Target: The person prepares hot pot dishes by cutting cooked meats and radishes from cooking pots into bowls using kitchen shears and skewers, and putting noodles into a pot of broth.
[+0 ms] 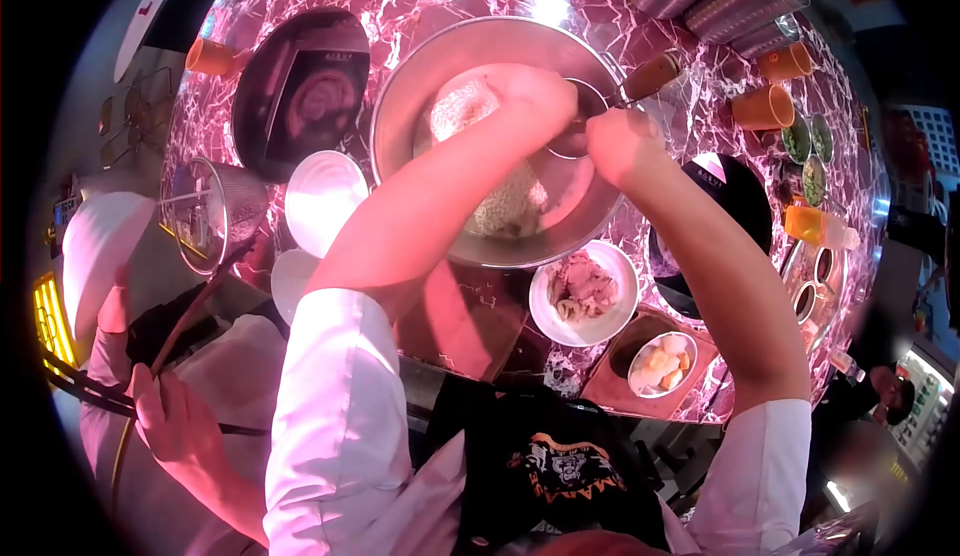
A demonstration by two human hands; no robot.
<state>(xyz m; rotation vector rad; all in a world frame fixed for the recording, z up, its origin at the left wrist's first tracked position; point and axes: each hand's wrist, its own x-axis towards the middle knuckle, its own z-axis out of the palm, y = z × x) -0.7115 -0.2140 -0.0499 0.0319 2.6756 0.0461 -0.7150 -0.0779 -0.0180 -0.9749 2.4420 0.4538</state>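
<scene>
A large metal basin (pixel 400 76) stands in front of me, with pale noodle-like masses (pixel 505 201) inside. Over its right half, my left hand (pixel 535 98) is curled beside the round metal bowl of a ladle (pixel 650 78). My right hand (pixel 625 144) is also closed, against the ladle's metal neck near the basin's right rim. The wooden handle slants up and outward past that hand. Both sets of fingertips are hidden, so what they hold does not show. Below the basin are a white bowl of sliced meat (pixel 583 291) and a smaller bowl of pale chunks (pixel 662 364).
To the left are a dark pan (pixel 260 106), a wire strainer (pixel 240 206) and a white bowl (pixel 325 201). Metal cylinders (pixel 745 1) and orange cups (pixel 763 108) line the right side. Another person's hand (pixel 180 421) is at lower left.
</scene>
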